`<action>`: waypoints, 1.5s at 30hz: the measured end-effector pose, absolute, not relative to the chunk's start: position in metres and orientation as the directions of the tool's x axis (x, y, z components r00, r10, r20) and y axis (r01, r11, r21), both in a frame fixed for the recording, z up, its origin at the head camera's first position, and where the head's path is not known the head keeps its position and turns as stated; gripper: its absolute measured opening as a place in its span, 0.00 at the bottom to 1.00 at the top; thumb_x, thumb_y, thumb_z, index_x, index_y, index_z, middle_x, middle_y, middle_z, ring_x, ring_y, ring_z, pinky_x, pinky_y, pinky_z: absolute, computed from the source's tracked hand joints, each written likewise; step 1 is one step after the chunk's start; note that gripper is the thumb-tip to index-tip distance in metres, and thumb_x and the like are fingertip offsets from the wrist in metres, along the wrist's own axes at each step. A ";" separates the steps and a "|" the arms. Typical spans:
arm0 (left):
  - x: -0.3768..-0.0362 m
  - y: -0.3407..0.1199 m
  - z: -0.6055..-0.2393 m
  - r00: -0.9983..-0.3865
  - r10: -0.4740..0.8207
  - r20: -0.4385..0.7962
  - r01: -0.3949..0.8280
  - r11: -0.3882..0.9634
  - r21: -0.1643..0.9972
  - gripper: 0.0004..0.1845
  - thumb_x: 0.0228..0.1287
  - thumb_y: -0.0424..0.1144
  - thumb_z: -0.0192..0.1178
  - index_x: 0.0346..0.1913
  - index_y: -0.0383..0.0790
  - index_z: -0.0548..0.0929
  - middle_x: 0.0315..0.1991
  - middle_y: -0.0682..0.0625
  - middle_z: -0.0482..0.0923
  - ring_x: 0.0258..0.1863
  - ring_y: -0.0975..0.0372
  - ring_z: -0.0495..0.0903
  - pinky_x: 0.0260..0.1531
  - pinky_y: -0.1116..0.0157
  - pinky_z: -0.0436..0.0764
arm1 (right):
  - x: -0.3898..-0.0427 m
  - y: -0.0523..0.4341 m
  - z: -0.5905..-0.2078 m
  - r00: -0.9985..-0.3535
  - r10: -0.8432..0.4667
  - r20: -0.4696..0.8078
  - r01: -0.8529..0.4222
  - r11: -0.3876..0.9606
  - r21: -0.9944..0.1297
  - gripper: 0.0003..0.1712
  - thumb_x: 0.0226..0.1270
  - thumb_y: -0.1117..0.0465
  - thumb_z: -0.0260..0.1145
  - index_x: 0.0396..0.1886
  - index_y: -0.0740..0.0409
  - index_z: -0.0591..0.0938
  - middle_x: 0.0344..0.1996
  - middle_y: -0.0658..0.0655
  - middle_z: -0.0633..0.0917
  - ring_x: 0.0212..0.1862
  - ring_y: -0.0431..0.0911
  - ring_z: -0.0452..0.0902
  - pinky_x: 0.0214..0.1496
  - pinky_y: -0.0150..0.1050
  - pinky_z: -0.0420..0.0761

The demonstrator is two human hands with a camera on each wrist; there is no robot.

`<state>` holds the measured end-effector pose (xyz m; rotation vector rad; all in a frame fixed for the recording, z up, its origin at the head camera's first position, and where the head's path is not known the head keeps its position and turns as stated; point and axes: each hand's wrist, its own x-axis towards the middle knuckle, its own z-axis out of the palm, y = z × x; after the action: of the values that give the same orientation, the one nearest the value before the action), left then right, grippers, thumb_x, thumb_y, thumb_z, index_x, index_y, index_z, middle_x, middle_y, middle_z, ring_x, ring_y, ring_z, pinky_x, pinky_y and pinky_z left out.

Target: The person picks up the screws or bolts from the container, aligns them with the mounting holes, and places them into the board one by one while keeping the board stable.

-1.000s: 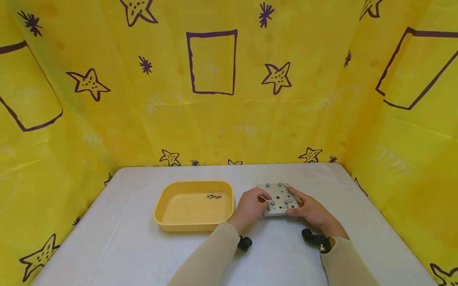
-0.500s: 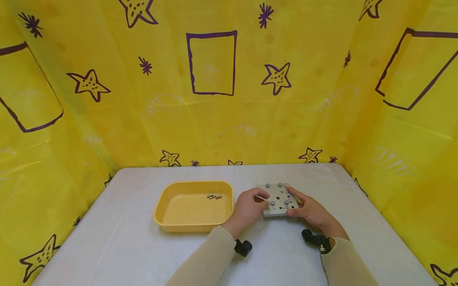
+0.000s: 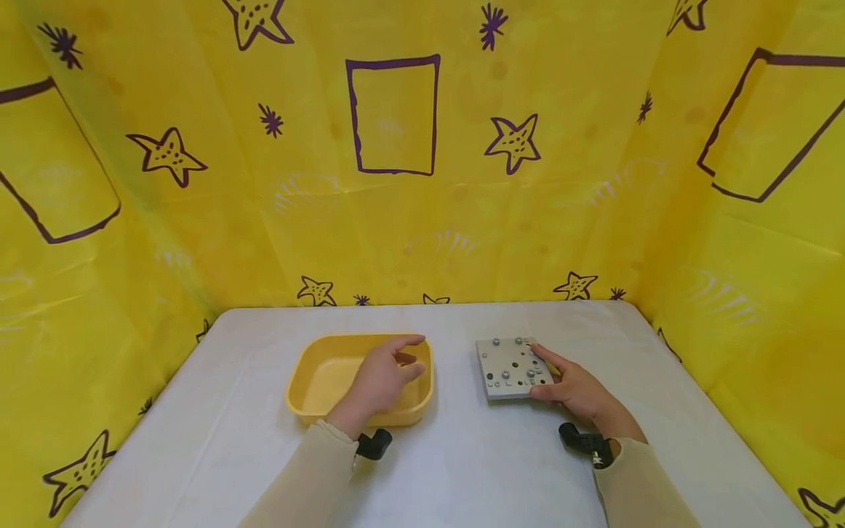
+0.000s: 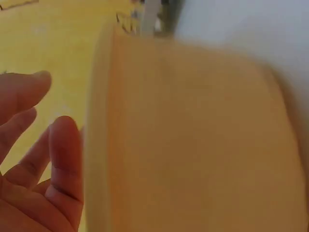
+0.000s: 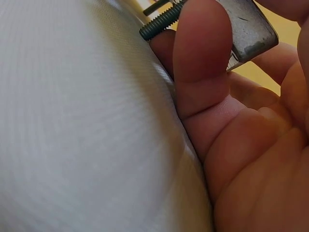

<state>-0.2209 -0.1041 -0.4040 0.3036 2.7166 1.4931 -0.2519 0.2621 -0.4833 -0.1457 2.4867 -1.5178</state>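
My left hand [image 3: 381, 378] hovers over the right part of a yellow plastic tray [image 3: 317, 378], thumb and fingers apart. Nothing shows between those fingers in the left wrist view, where the tray's wall [image 4: 203, 140] fills much of the picture. The small screws seen earlier in the tray are mostly hidden behind this hand. On the right, my right hand [image 3: 581, 392] grips the right edge of a square grey metal plate [image 3: 502, 359] with several holes and socket-head screws in its top. A threaded screw shank [image 5: 161, 24] sticks out below the plate beside the thumb in the right wrist view.
A white cloth [image 3: 462, 469] covers the table. Yellow patterned curtains [image 3: 396, 220] enclose it at the back and both sides. Dark wrist cameras [image 3: 375, 444] are strapped at both cuffs.
My left hand has left the plate's left edge and moved left over the tray, its fingers spreading. The right hand and the plate have stayed in place.
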 end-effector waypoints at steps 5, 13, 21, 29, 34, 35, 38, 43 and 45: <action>-0.233 -0.124 -0.410 -0.985 0.164 0.050 0.139 0.596 0.791 0.28 0.63 0.35 0.69 0.67 0.50 0.77 0.61 0.50 0.76 0.50 0.55 0.79 0.44 0.57 0.80 | -0.251 0.263 -0.483 -0.971 -0.195 -0.135 0.025 0.479 -0.878 0.60 0.47 0.40 0.80 0.79 0.36 0.59 0.76 0.61 0.58 0.64 0.57 0.63 0.71 0.62 0.51; -0.244 -0.125 -0.426 -0.980 0.201 0.005 0.134 0.635 0.761 0.29 0.64 0.32 0.68 0.68 0.49 0.76 0.65 0.47 0.73 0.55 0.50 0.77 0.52 0.54 0.78 | -0.251 0.262 -0.483 -0.969 -0.211 -0.131 0.022 0.455 -0.890 0.60 0.48 0.42 0.80 0.79 0.38 0.59 0.76 0.62 0.59 0.63 0.56 0.66 0.71 0.61 0.53; -0.257 -0.125 -0.440 -0.968 0.244 0.062 0.220 0.701 0.678 0.27 0.62 0.28 0.67 0.65 0.42 0.77 0.61 0.43 0.75 0.53 0.51 0.78 0.54 0.53 0.77 | -0.252 0.261 -0.485 -0.967 -0.225 -0.118 0.004 0.451 -0.893 0.60 0.48 0.42 0.80 0.79 0.37 0.59 0.76 0.60 0.59 0.64 0.56 0.64 0.71 0.61 0.52; -0.264 -0.122 -0.447 -0.952 0.297 0.077 0.284 0.756 0.590 0.28 0.60 0.29 0.67 0.64 0.39 0.77 0.55 0.44 0.79 0.53 0.53 0.77 0.59 0.54 0.73 | -0.250 0.261 -0.481 -0.968 -0.215 -0.128 0.014 0.464 -0.886 0.59 0.49 0.42 0.80 0.79 0.37 0.59 0.76 0.61 0.58 0.66 0.57 0.63 0.71 0.62 0.50; -0.266 -0.121 -0.450 -0.949 0.308 0.060 0.287 0.775 0.563 0.27 0.60 0.30 0.67 0.64 0.39 0.78 0.56 0.45 0.79 0.54 0.53 0.77 0.59 0.54 0.72 | -0.250 0.262 -0.482 -0.967 -0.221 -0.123 0.011 0.449 -0.893 0.59 0.50 0.43 0.80 0.79 0.37 0.58 0.76 0.60 0.58 0.67 0.57 0.63 0.72 0.61 0.50; -0.266 -0.120 -0.450 -0.950 0.308 0.045 0.279 0.780 0.560 0.26 0.61 0.30 0.66 0.64 0.39 0.78 0.56 0.45 0.79 0.54 0.54 0.77 0.60 0.54 0.72 | -0.250 0.262 -0.482 -0.967 -0.224 -0.122 0.008 0.450 -0.893 0.59 0.50 0.44 0.79 0.79 0.38 0.58 0.76 0.60 0.57 0.67 0.57 0.62 0.71 0.61 0.50; -0.266 -0.119 -0.450 -0.953 0.303 0.002 0.250 0.786 0.566 0.24 0.62 0.30 0.65 0.62 0.39 0.80 0.54 0.46 0.81 0.52 0.55 0.77 0.60 0.54 0.72 | -0.250 0.263 -0.482 -0.968 -0.222 -0.120 0.008 0.448 -0.894 0.58 0.50 0.44 0.79 0.79 0.38 0.59 0.77 0.60 0.57 0.68 0.57 0.61 0.72 0.61 0.50; -0.263 -0.119 -0.449 -0.949 0.316 0.012 0.269 0.790 0.551 0.20 0.62 0.28 0.64 0.58 0.37 0.83 0.50 0.48 0.82 0.50 0.56 0.78 0.58 0.55 0.74 | -0.249 0.262 -0.482 -0.967 -0.224 -0.124 0.014 0.438 -0.899 0.59 0.50 0.44 0.80 0.79 0.38 0.59 0.76 0.60 0.58 0.66 0.56 0.63 0.72 0.60 0.51; -0.262 -0.119 -0.450 -0.944 0.328 0.030 0.291 0.790 0.539 0.18 0.62 0.27 0.62 0.56 0.37 0.83 0.50 0.47 0.82 0.50 0.56 0.79 0.57 0.55 0.75 | -0.249 0.261 -0.481 -0.966 -0.225 -0.128 0.018 0.433 -0.901 0.59 0.50 0.45 0.80 0.79 0.38 0.59 0.76 0.60 0.58 0.65 0.56 0.64 0.72 0.60 0.51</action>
<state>-0.2622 -0.1194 -0.4497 0.5041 2.9101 0.8598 -0.2488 0.2611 -0.4815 -0.1804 2.4574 -1.5503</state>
